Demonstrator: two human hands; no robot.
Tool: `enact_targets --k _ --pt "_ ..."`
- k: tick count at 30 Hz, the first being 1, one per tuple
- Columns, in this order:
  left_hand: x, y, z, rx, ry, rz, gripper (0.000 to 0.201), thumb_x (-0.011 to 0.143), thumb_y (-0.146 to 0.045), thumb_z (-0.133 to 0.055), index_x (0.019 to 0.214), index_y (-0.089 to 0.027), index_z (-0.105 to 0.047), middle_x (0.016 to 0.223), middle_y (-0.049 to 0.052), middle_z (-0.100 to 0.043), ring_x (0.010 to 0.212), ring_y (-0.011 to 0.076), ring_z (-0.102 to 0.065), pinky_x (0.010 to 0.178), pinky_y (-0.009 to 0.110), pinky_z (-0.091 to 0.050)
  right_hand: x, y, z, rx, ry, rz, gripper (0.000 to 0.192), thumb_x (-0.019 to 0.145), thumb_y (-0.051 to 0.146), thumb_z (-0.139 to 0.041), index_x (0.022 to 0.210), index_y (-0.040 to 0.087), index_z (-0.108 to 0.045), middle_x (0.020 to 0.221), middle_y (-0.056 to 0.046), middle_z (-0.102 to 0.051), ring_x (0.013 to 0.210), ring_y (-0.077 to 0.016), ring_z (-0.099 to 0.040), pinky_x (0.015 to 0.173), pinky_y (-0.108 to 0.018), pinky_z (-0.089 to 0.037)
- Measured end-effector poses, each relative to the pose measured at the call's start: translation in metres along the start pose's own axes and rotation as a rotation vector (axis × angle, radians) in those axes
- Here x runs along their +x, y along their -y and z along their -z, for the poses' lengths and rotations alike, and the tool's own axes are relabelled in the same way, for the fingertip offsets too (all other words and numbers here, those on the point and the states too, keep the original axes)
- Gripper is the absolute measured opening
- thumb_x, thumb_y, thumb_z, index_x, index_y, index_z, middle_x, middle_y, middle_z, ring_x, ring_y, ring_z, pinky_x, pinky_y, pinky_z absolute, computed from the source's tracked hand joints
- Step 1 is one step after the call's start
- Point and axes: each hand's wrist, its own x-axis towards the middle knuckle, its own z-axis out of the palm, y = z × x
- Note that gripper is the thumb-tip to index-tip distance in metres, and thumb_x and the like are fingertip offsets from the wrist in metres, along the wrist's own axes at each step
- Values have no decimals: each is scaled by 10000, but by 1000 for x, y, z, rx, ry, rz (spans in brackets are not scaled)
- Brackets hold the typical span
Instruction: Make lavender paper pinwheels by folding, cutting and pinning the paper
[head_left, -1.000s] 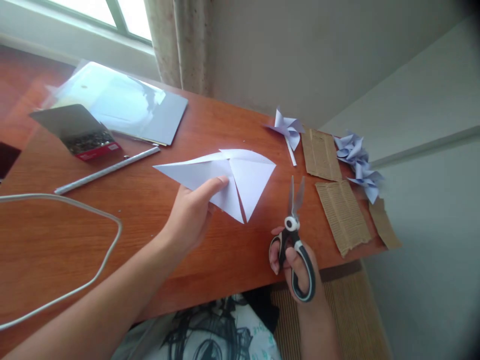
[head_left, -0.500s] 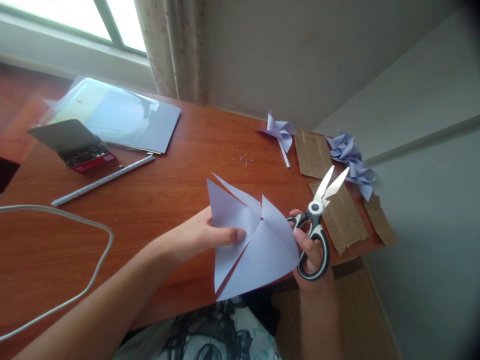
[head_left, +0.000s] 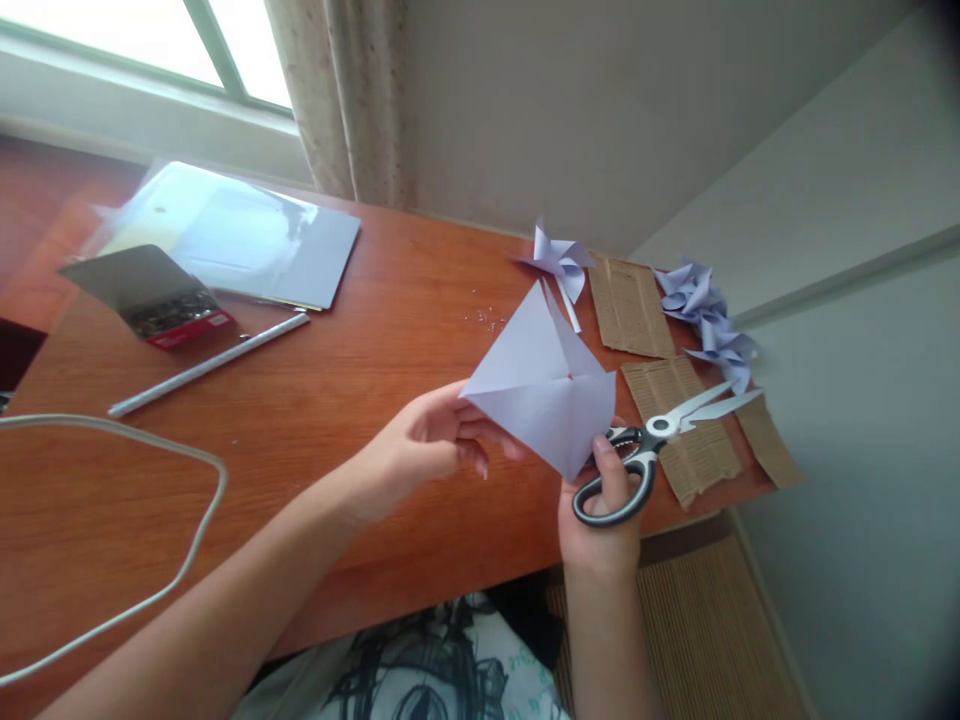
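A square of white paper (head_left: 525, 355) with slits cut in from its corners is held up over the desk, with a small reddish mark or hole near its centre. My right hand (head_left: 600, 548) pinches the paper's near corner and also holds scissors (head_left: 660, 428) with black-and-white handles, a finger through one loop. Their blades point right and stand slightly apart. My left hand (head_left: 431, 435) is at the paper's left corner, fingers spread and partly under it, thumb away from the sheet; whether the fingertips touch it is unclear.
A paper pinwheel on a white stick (head_left: 559, 262) lies at the back, with more pinwheels (head_left: 694, 290) at right among cardboard pieces (head_left: 630, 305). On the left are an open box of small metal pieces (head_left: 180, 315), a white paper rod (head_left: 210, 365), a plastic-wrapped pack (head_left: 300, 250) and a white cable (head_left: 217, 480).
The paper has turned and moved up and to the right. My left thumb has come off its face. The scissors have swung so that the blades point more to the right.
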Motion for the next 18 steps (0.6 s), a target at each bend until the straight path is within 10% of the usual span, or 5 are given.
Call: enact_targets --k 4,7,18 --pt "0 13 -12 215 64 31 387 828 -249 -719 1208 -182 -692 1198 122 -747 1117 278 -696 944 379 -560 -6 -9 -4 -117 -27 47 412 815 365 -760 1177 259 -595 1048 -20 -652 899 -180 -658 754 -285 -538" --pt "1 19 -17 219 -127 -48 397 856 -305 -736 1229 -176 -689 1285 116 -722 1213 276 -662 1052 383 -518 -11 -10 -6 -249 -29 137 420 813 389 -771 1168 229 -613 987 -20 -645 803 -158 -634 709 -271 -508" --pt "2 9 -4 123 -515 -157 207 777 -316 -807 871 -144 -740 819 39 -748 731 175 -651 650 248 -505 -27 3 7 -191 510 -65 326 895 467 -688 1118 239 -616 701 16 -617 562 -138 -511 535 -291 -395"
